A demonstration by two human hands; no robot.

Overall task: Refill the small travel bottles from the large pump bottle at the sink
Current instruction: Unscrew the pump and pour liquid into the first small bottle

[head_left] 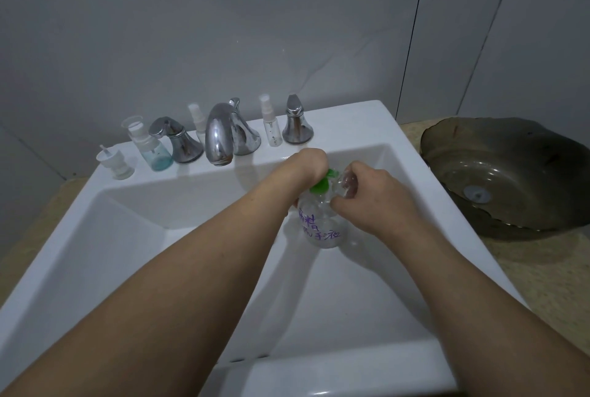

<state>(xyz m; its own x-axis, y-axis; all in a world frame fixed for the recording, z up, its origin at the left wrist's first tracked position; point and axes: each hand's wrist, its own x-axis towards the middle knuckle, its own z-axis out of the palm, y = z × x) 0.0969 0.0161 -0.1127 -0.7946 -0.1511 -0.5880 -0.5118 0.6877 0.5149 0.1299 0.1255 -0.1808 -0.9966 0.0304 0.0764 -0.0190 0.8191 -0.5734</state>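
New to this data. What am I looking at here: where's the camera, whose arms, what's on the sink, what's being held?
There is no robot. One wide-angle camera sits on a person's head and looks down at their own bare arms over a white sink.

The left hand presses on the green pump of a large clear pump bottle with purple writing, held over the basin. The right hand grips a small clear bottle beside the pump's spout, seemingly to catch the liquid.

On the sink's back ledge stand a metal tap with two handles, two small spray bottles, a bottle of blue liquid and a short clear jar. To the right sits a dark glass bowl.
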